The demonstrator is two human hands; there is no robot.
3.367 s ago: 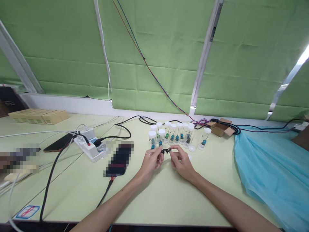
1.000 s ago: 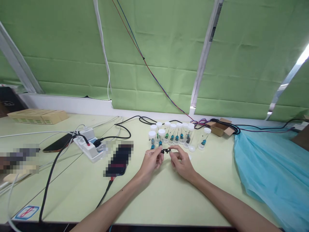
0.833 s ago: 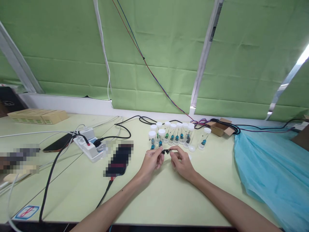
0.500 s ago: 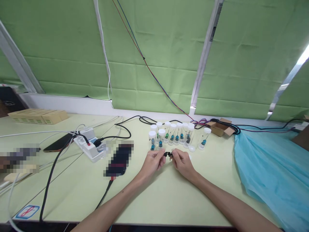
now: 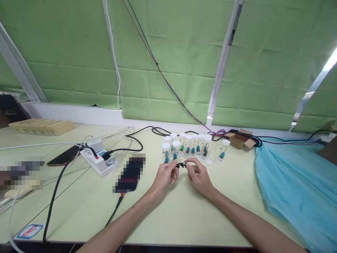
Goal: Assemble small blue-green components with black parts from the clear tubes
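Note:
Between my two hands is a small black jointed part (image 5: 181,165), held just above the table; its exact kind is too small to make out. My left hand (image 5: 164,177) pinches its left end between thumb and fingers. At the other end, the bent forefinger and thumb of my right hand (image 5: 200,177) close round the part. Just beyond my hands stand several clear tubes with white caps (image 5: 188,146), with blue or green pieces on thin stems inside. One such tube (image 5: 222,151) stands apart on the right. A loose white cap (image 5: 209,162) lies near my right hand.
A power strip (image 5: 97,160) with plugs and cables lies on the left, beside a phone (image 5: 130,174) with a cable. A small open cardboard box (image 5: 240,140) and black cable coil sit at the back. Blue sheeting (image 5: 286,179) covers the right side. Yellowish boxes (image 5: 42,126) stand far left.
The black part has shifted slightly left and up with my left hand. My right forefinger has lifted and reaches further over its right end. The tubes stay in place.

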